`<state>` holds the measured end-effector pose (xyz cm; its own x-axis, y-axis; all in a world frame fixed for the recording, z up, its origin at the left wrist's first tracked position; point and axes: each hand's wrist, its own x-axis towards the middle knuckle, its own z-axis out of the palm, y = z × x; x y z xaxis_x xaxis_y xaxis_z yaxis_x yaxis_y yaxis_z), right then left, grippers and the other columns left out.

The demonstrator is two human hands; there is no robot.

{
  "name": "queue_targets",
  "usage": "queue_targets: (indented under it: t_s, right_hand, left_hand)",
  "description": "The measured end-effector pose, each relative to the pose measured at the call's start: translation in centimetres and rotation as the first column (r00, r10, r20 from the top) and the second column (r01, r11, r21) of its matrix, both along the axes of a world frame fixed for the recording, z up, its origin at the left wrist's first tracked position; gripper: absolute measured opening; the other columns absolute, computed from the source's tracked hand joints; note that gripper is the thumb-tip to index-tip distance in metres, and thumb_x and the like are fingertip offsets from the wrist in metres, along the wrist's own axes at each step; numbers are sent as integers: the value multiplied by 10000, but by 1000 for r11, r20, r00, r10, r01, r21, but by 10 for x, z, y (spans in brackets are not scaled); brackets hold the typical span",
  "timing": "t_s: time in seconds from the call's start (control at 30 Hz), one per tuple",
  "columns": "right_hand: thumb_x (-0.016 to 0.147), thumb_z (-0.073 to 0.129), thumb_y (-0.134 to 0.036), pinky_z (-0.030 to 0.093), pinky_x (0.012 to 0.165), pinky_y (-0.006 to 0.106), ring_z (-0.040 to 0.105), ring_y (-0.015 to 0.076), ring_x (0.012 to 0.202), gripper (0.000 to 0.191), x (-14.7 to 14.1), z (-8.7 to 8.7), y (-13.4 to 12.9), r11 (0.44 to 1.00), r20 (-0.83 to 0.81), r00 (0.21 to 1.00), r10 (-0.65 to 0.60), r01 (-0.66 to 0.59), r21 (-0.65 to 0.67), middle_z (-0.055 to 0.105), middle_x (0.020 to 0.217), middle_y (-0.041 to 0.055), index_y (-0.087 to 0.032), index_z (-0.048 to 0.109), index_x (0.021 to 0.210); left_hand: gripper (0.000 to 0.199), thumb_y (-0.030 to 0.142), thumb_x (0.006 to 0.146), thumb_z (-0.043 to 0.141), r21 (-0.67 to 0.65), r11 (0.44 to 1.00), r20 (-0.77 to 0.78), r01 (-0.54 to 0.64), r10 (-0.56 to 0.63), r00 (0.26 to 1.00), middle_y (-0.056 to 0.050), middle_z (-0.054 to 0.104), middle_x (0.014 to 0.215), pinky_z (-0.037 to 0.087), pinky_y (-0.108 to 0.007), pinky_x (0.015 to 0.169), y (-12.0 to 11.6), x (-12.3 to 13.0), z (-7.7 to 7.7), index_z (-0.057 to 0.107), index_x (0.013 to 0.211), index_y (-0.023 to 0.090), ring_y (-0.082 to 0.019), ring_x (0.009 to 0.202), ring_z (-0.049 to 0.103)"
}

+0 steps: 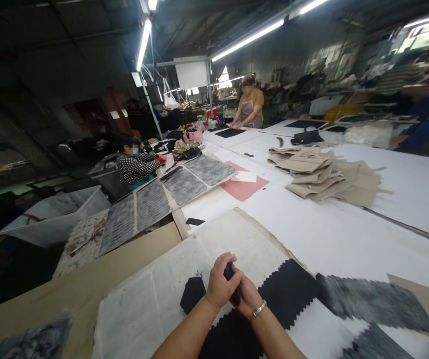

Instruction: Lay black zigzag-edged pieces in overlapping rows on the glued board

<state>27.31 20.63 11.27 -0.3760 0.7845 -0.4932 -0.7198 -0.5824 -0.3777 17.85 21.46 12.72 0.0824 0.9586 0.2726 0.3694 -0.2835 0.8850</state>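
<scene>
My left hand [219, 281] and my right hand [248, 295] meet over the pale board [143, 294], fingers closed around a small black piece [229, 271]. Most of it is hidden by the fingers, so I cannot make out whether it is folded fabric. The right wrist wears a silver bracelet [259, 308]. Just left of the hands lies a black patch [192, 294] with angled edges. Beneath and to the right of my forearms runs a black strip [289, 291] with scalloped edges. Farther right are grey mottled strips [378, 301].
Beige fabric pieces [322, 172] are heaped on the white table [349, 234]. A red sheet [242, 184] lies beyond the board. At left, a panel [184, 182] carries grey pieces; one co-worker [137, 164] sits beside it. Another person [250, 102] stands at the far end. A white bin [57, 214] stands left.
</scene>
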Motion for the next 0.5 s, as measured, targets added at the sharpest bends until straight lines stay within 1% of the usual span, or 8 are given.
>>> queue_targets:
  t_s: [0.1, 0.17, 0.23, 0.3, 0.33, 0.4, 0.47, 0.5]
  right_hand:
    - [720, 632, -448, 479, 597, 260, 630, 171, 675, 297, -2, 5, -1, 999, -17, 1000, 1, -1, 34, 651, 658, 3, -194, 625, 874]
    - [702, 634, -471, 477, 623, 284, 633, 194, 718, 341, -1, 4, -1, 996, 32, 999, 23, -25, 81, 660, 694, 22, -187, 627, 890]
    - [695, 624, -506, 465, 599, 296, 621, 200, 685, 377, 1, 1, 0, 992, 168, 986, 17, -38, 122, 656, 699, 33, -179, 620, 883]
    - [716, 590, -533, 454, 594, 303, 602, 197, 658, 392, 5, -4, 4, 977, 398, 916, -51, -37, 211, 649, 707, 34, -182, 607, 889]
    - [731, 571, -532, 453, 615, 309, 596, 198, 672, 382, 8, -7, 5, 958, 534, 838, -111, -52, 281, 648, 725, 36, -185, 600, 888]
    - [767, 527, -504, 445, 682, 321, 593, 211, 728, 339, 12, -12, 9, 902, 774, 586, -239, -162, 401, 644, 767, 50, -188, 583, 875]
    - [808, 465, -460, 424, 700, 324, 590, 221, 742, 291, 16, -16, 10, 850, 903, 290, -316, -336, 405, 629, 769, 67, -187, 556, 854]
    - [831, 430, -439, 413, 684, 321, 589, 221, 724, 276, 18, -18, 11, 832, 929, 167, -331, -412, 371, 620, 757, 70, -188, 541, 853]
  left_hand:
    - [419, 230, 786, 563, -26, 998, 85, -59, 61, 995, -53, 655, 1021, 415, -376, 988, -1, 8, 9, 513, 1202, 211, -178, 1021, 592]
    - [426, 233, 781, 567, -9, 997, 92, -78, 78, 993, -67, 623, 1114, 393, -368, 1010, -3, 9, 10, 513, 1203, 214, -183, 1088, 558]
    - [452, 250, 758, 590, -11, 990, 75, -144, 144, 987, -87, 556, 1232, 355, -373, 1040, -3, 7, 7, 515, 1202, 210, -203, 1169, 498]
    - [469, 305, 741, 611, -145, 965, 68, -220, 231, 970, -106, 549, 1226, 388, -388, 1002, -3, 5, -1, 518, 1188, 196, -226, 1139, 512]
    - [446, 345, 748, 599, -277, 936, 72, -216, 245, 967, -110, 584, 1153, 439, -394, 934, -3, 3, -6, 530, 1160, 189, -232, 1058, 556]
    - [369, 414, 777, 543, -544, 832, 124, -113, 213, 969, -93, 633, 951, 512, -367, 716, -3, 2, -18, 563, 1066, 185, -213, 817, 611]
    - [332, 438, 792, 506, -670, 742, 241, 13, 201, 950, -68, 627, 854, 482, -303, 545, -3, 3, -29, 570, 1011, 196, -171, 647, 585]
    - [322, 437, 791, 508, -684, 727, 302, 54, 214, 929, -61, 623, 852, 461, -278, 508, -4, 4, -33, 566, 1002, 202, -152, 612, 568]
